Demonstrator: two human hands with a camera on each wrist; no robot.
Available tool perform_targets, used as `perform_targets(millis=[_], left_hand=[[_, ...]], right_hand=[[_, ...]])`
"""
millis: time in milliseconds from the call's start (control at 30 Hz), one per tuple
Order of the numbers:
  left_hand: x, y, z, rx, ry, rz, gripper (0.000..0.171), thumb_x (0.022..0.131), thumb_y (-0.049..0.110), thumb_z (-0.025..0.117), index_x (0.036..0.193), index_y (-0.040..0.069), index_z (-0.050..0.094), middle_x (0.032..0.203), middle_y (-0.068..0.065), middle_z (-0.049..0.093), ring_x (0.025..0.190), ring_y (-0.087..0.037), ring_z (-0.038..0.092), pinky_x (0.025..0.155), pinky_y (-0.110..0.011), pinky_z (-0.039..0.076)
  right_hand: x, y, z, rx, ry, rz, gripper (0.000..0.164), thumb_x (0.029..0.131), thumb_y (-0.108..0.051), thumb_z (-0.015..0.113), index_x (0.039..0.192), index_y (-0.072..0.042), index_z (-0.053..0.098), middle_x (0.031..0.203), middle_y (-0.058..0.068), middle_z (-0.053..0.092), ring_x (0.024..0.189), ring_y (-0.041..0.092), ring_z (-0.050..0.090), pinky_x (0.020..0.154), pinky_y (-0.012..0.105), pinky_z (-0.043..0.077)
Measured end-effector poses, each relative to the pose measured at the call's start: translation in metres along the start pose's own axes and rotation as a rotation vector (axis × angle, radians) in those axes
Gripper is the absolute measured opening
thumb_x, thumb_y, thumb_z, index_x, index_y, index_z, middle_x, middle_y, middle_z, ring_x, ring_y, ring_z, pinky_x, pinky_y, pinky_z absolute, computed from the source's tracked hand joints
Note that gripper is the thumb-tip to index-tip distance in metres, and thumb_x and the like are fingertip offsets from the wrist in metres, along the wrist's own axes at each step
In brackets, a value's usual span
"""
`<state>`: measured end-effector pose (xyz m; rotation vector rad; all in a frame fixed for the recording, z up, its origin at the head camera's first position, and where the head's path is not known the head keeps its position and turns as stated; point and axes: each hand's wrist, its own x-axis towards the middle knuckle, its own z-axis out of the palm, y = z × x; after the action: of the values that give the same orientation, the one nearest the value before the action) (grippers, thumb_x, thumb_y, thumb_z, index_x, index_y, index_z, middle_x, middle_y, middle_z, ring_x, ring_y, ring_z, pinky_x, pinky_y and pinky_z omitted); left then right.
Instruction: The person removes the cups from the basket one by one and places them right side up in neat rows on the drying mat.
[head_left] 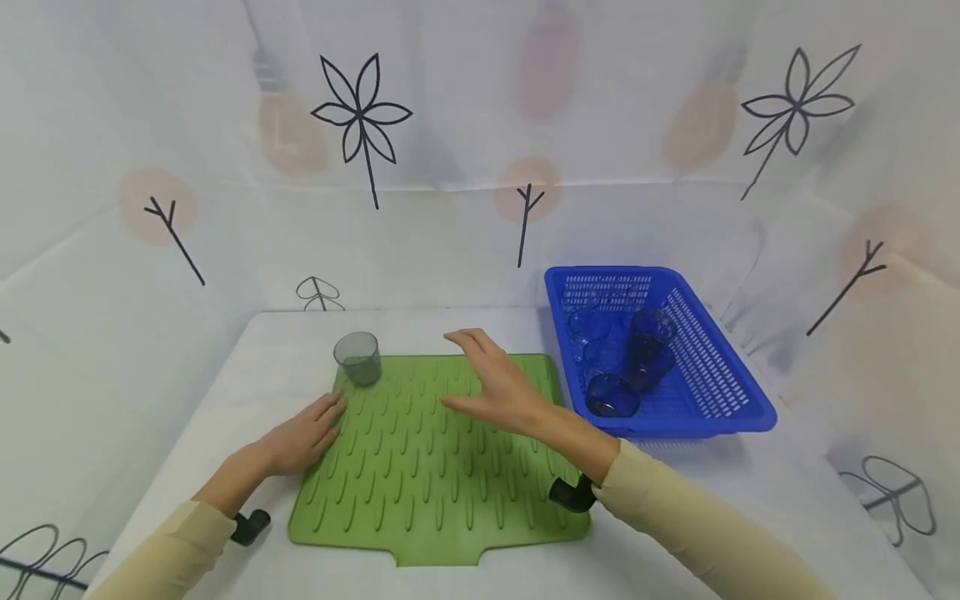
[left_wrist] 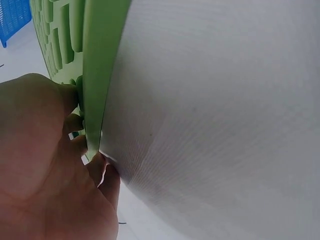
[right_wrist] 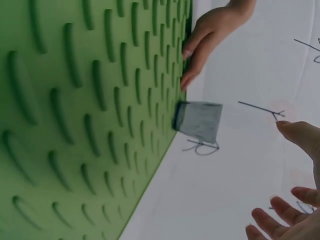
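Note:
A green ridged drying mat point(head_left: 427, 537) lies on the white table. At its far left corner stands a grey see-through glass point(head_left: 358, 360), also seen on the mat's edge in the right wrist view. My left hand point(head_left: 303, 435) rests at the mat's left edge, fingers extended over the rim. In the left wrist view, its fingertips touch the mat's side and the tabletop. Above the middle of the mat is my right hand point(head_left: 501, 387), thumb and fingers spread apart with nothing between them.
Beyond the mat's right side stands a blue plastic basket point(head_left: 720, 396). Several glasses point(head_left: 613, 394), some dark and some clear, sit inside it, mostly at its left. A white patterned cloth point(head_left: 450, 242) hangs behind the table.

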<state>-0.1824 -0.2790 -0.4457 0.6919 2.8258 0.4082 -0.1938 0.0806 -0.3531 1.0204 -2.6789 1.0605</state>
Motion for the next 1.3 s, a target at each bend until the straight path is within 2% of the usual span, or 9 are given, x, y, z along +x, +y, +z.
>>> perform_targets(millis=[367,567,800,967,1200,1300], left_hand=[[0.0,-0.002,0.003,-0.016,0.004,-0.002,0.054,0.11,0.015,0.044,0.154,-0.012,0.03,0.163,-0.032,0.021,0.149,-0.052,0.022,0.121,-0.063,0.024],[0.002,-0.001,0.004,-0.007,-0.019,-0.006,0.054,0.11,0.015,0.043,0.155,-0.012,0.03,0.164,-0.032,0.02,0.15,-0.051,0.022,0.122,-0.061,0.023],[0.003,-0.002,0.003,-0.001,0.025,0.025,0.053,0.108,0.013,0.045,0.152,-0.015,0.032,0.161,-0.035,0.024,0.147,-0.055,0.025,0.119,-0.065,0.025],[0.005,-0.004,0.004,0.008,0.047,0.054,0.053,0.108,0.013,0.045,0.152,-0.015,0.033,0.16,-0.035,0.025,0.146,-0.055,0.026,0.119,-0.065,0.027],[0.004,-0.006,0.007,0.034,0.026,0.023,0.053,0.11,0.015,0.043,0.153,-0.013,0.031,0.163,-0.032,0.023,0.149,-0.052,0.024,0.121,-0.062,0.026],[0.003,-0.005,0.007,0.029,0.027,0.021,0.053,0.11,0.015,0.044,0.153,-0.013,0.032,0.162,-0.032,0.023,0.148,-0.052,0.024,0.121,-0.063,0.026]], right_hand=[[-0.039,0.022,-0.024,-0.058,0.008,0.061,0.084,0.088,-0.03,0.084,0.157,-0.015,0.038,0.154,0.007,0.041,0.136,0.03,0.05,0.103,0.052,0.053],[-0.059,0.039,-0.045,-0.089,0.035,0.071,0.084,0.087,-0.026,0.085,0.155,-0.012,0.039,0.152,0.011,0.044,0.139,0.034,0.047,0.107,0.056,0.049],[-0.081,0.067,-0.069,-0.1,0.068,0.105,0.079,0.088,-0.018,0.084,0.153,-0.005,0.041,0.15,0.017,0.044,0.139,0.04,0.044,0.107,0.062,0.047],[-0.103,0.091,-0.086,-0.112,0.113,0.135,0.073,0.09,-0.014,0.081,0.151,-0.004,0.043,0.147,0.018,0.046,0.135,0.042,0.047,0.103,0.065,0.047],[-0.128,0.113,-0.098,-0.134,0.172,0.145,0.068,0.087,-0.011,0.083,0.145,-0.001,0.048,0.138,0.02,0.053,0.119,0.04,0.055,0.095,0.064,0.051],[-0.135,0.119,-0.102,-0.129,0.169,0.166,0.068,0.087,-0.011,0.083,0.144,0.001,0.048,0.135,0.021,0.055,0.117,0.041,0.057,0.094,0.063,0.051]])
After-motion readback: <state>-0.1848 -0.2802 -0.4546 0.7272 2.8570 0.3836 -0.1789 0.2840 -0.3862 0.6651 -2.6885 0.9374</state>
